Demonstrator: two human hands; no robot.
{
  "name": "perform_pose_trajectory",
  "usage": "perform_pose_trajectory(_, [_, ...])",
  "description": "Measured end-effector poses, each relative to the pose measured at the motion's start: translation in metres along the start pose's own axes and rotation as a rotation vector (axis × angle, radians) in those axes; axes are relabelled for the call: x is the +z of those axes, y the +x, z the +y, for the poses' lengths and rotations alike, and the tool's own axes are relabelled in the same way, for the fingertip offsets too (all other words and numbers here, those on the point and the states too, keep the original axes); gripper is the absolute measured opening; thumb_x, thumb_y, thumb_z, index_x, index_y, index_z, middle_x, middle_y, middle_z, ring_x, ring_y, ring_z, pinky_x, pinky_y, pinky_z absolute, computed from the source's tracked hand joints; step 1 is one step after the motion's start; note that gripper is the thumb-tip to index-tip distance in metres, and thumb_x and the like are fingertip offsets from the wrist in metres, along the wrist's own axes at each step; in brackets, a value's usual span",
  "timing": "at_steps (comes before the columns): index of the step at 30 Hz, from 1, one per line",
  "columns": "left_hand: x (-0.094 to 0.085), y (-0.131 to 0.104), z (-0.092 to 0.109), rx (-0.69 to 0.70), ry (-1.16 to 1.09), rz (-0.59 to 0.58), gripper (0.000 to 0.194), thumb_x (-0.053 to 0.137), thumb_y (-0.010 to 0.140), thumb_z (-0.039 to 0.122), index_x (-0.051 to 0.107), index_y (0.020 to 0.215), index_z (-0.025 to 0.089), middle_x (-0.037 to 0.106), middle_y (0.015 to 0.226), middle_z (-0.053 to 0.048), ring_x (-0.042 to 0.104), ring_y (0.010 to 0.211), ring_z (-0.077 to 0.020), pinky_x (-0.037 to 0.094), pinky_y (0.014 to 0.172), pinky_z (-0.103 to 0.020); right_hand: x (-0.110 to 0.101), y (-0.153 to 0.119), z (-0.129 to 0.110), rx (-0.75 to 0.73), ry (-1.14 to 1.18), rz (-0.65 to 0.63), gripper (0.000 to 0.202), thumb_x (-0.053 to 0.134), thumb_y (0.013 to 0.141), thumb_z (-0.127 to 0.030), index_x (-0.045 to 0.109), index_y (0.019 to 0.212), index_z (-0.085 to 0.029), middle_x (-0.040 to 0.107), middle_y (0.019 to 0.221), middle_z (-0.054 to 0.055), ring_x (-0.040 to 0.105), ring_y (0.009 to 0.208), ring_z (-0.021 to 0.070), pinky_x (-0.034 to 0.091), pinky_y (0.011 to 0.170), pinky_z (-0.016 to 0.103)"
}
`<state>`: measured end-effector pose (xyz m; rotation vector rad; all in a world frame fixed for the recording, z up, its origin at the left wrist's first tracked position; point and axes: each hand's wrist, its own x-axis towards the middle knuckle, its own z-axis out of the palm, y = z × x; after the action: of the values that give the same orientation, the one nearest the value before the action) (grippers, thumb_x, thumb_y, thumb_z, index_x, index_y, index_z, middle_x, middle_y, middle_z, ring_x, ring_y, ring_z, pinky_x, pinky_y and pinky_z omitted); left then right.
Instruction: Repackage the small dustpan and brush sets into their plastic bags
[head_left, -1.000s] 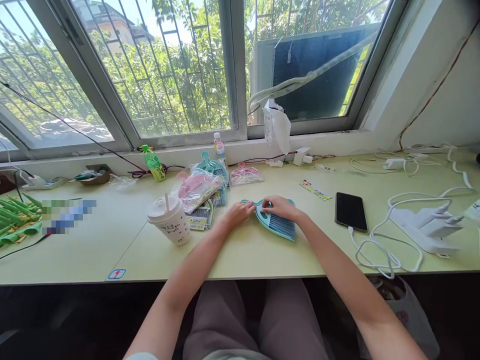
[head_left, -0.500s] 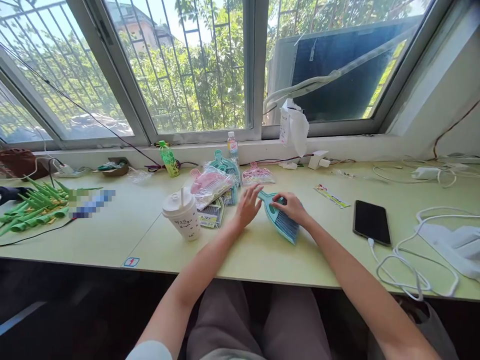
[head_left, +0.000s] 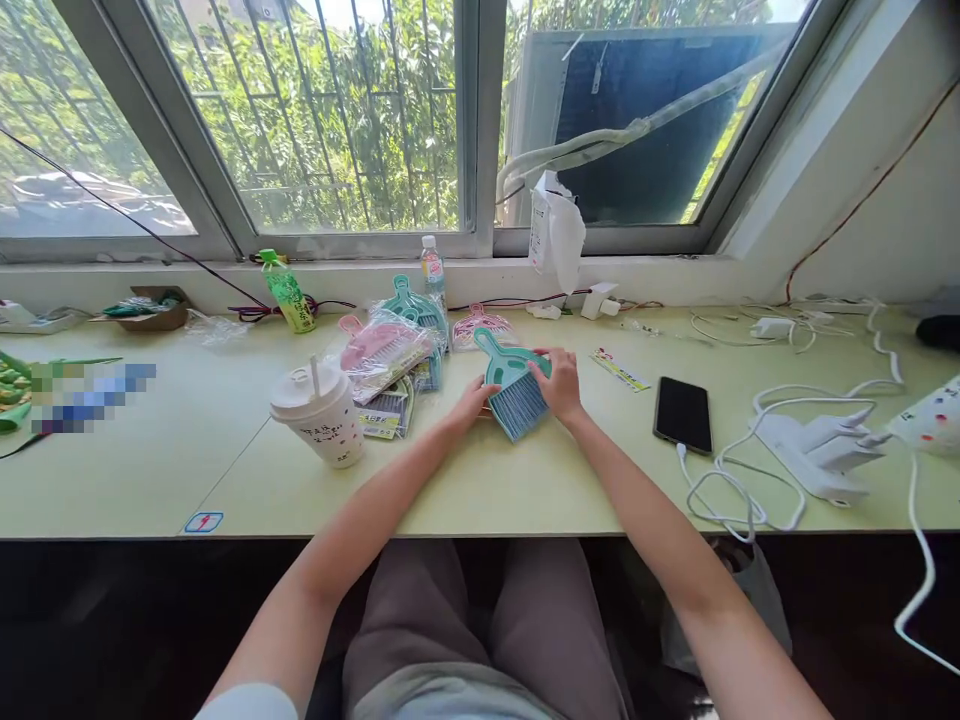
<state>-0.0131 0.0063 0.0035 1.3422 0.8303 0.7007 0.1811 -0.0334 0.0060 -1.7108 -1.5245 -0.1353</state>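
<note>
A teal hand brush with blue-grey bristles (head_left: 519,402) is held just above or on the table, its handle pointing up and to the left. My left hand (head_left: 472,402) grips its left edge, fingers partly hidden by the brush. On the opposite side, my right hand (head_left: 559,386) pinches the right edge between thumb and fingers. Left of my hands lies a pile of plastic-wrapped brush sets (head_left: 390,358) in pink, teal and grey. Behind the brush sits another pink brush set (head_left: 480,326).
A white lidded cup with a straw (head_left: 318,415) stands left of my arms. At the back are a green bottle (head_left: 288,292) and a clear bottle (head_left: 433,268). To the right lie a label strip (head_left: 619,370), a phone (head_left: 682,415) and a power strip (head_left: 810,460) with loose cables.
The brush has turned so its bristles face more toward me. My left hand has moved from near the handle to the brush's left edge. The camera view has swung right.
</note>
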Motion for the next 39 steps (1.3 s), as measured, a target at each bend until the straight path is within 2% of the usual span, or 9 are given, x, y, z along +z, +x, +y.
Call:
perform_pose_trajectory(5, [-0.012, 0.012, -0.001, -0.001, -0.143, 0.113, 0.036, 0.067, 0.078, 0.040, 0.057, 0.107, 0.020, 0.068, 0.091, -0.006, 0.069, 0.081, -0.0203, 0.060, 0.075, -0.035, -0.013, 0.007, 0.061, 0.298, -0.300, 0.119, 0.052, 0.048, 0.093, -0.030, 0.046, 0.142, -0.013, 0.038, 0.157, 0.021, 0.023, 0.149, 0.0342, 0.025, 0.116, 0.058])
perform_pose_trajectory(8, [-0.016, 0.013, -0.002, 0.058, -0.216, 0.105, 0.038, 0.065, 0.081, 0.035, 0.056, 0.114, 0.021, 0.069, 0.093, -0.005, 0.070, 0.088, -0.0207, 0.060, 0.082, -0.037, -0.017, 0.006, 0.093, 0.538, -0.347, 0.027, 0.061, 0.049, 0.093, -0.034, 0.039, 0.147, -0.009, 0.027, 0.162, 0.026, 0.010, 0.154, 0.0379, 0.018, 0.116, 0.068])
perform_pose_trajectory(10, [-0.017, 0.012, -0.001, 0.083, -0.261, 0.121, 0.037, 0.061, 0.085, 0.030, 0.055, 0.120, 0.021, 0.070, 0.096, -0.005, 0.069, 0.093, -0.0210, 0.059, 0.087, -0.038, -0.018, 0.007, 0.101, 0.599, -0.331, -0.085, 0.056, 0.044, 0.095, -0.032, 0.043, 0.145, -0.009, 0.033, 0.159, 0.027, 0.018, 0.153, 0.0394, 0.018, 0.116, 0.068])
perform_pose_trajectory(16, [-0.018, 0.014, 0.005, 0.030, -0.473, 0.315, 0.023, 0.049, 0.097, 0.030, 0.057, 0.114, 0.017, 0.072, 0.093, -0.006, 0.070, 0.093, -0.0197, 0.059, 0.088, -0.036, -0.006, 0.012, 0.074, 0.298, -0.191, -0.311, 0.036, 0.037, 0.093, -0.023, 0.072, 0.102, -0.020, 0.066, 0.126, 0.012, 0.058, 0.121, 0.0269, 0.039, 0.110, 0.046])
perform_pose_trajectory(21, [-0.024, 0.017, 0.007, 0.012, -0.553, 0.430, 0.027, 0.047, 0.099, 0.041, 0.059, 0.112, 0.021, 0.071, 0.095, -0.003, 0.071, 0.086, -0.0153, 0.061, 0.079, -0.028, 0.006, 0.006, 0.063, 0.235, -0.206, -0.296, 0.043, 0.053, 0.092, -0.040, 0.061, 0.130, -0.020, 0.055, 0.143, 0.015, 0.047, 0.135, 0.0315, 0.034, 0.115, 0.051])
perform_pose_trajectory(24, [-0.025, 0.017, 0.005, 0.042, -0.499, 0.388, 0.030, 0.056, 0.095, 0.043, 0.059, 0.115, 0.022, 0.072, 0.100, -0.004, 0.071, 0.084, -0.0146, 0.060, 0.077, -0.028, 0.006, 0.005, 0.064, 0.208, -0.221, -0.401, 0.048, 0.054, 0.094, -0.040, 0.057, 0.137, -0.020, 0.044, 0.156, 0.016, 0.036, 0.147, 0.0333, 0.024, 0.120, 0.059])
perform_pose_trajectory(26, [-0.025, 0.016, 0.004, 0.069, -0.438, 0.324, 0.035, 0.066, 0.088, 0.037, 0.058, 0.119, 0.023, 0.072, 0.102, -0.003, 0.070, 0.083, -0.0144, 0.060, 0.078, -0.028, 0.002, 0.005, 0.064, 0.157, -0.163, -0.441, 0.043, 0.053, 0.095, -0.036, 0.062, 0.134, -0.019, 0.047, 0.155, 0.015, 0.041, 0.145, 0.0306, 0.028, 0.121, 0.053])
perform_pose_trajectory(33, [-0.025, 0.018, -0.002, 0.081, -0.368, 0.267, 0.046, 0.069, 0.080, 0.022, 0.055, 0.124, 0.021, 0.071, 0.103, -0.004, 0.069, 0.077, -0.0141, 0.061, 0.079, -0.030, -0.009, 0.012, 0.058, 0.206, 0.196, -0.258, 0.037, 0.063, 0.078, -0.014, 0.074, 0.113, -0.015, 0.074, 0.117, 0.010, 0.066, 0.113, 0.0229, 0.048, 0.107, 0.038])
perform_pose_trajectory(39, [-0.028, 0.024, -0.005, 0.020, -0.293, 0.227, 0.050, 0.068, 0.080, 0.022, 0.052, 0.127, 0.020, 0.069, 0.113, -0.008, 0.069, 0.082, -0.0169, 0.061, 0.075, -0.032, -0.030, 0.014, 0.033, 0.146, 0.662, -0.147, 0.063, 0.070, 0.081, -0.050, 0.057, 0.137, -0.023, 0.066, 0.129, 0.010, 0.065, 0.116, 0.0235, 0.058, 0.095, 0.038])
